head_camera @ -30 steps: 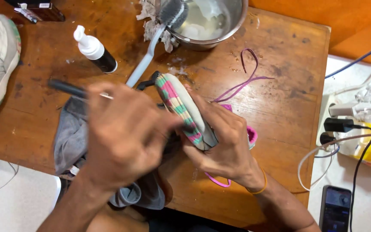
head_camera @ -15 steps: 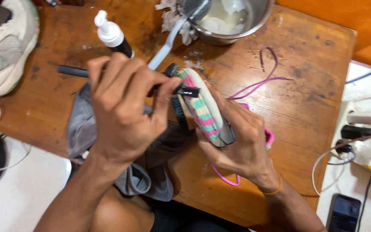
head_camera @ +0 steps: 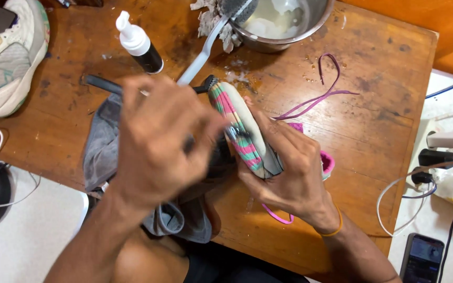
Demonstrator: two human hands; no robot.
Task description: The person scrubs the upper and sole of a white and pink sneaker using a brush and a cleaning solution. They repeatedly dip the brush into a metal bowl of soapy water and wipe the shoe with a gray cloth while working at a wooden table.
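The right hand (head_camera: 289, 173) grips a shoe (head_camera: 245, 133) from below and behind, fingers wrapped around its upper, holding it on edge above the near part of the wooden table (head_camera: 384, 94). The shoe's sole faces up and toward the camera, showing pink, green and cream stripes. Its long axis runs diagonally, from the upper left end near the middle of the table down to the lower right end in the palm. Which end is the toe cannot be told.

The left hand (head_camera: 158, 141) is closed around a dark-handled brush (head_camera: 106, 85), blurred, with the handle sticking out to the left and the bristled head (head_camera: 209, 84) meeting the upper end of the sole. Under the left hand a grey cloth (head_camera: 103, 152) lies draped over the table's near edge.

Further back stand a dark bottle with a white pump top (head_camera: 140, 44) and a metal bowl (head_camera: 284, 29) holding whitish liquid, with a pale-handled brush (head_camera: 205, 52) leaning into it. A purple lace (head_camera: 321, 94) lies loose on the table to the right of the shoe. A second shoe (head_camera: 9, 57), mostly white and grey, sits at the table's left corner. A phone (head_camera: 420, 257) lies on the floor at lower right.
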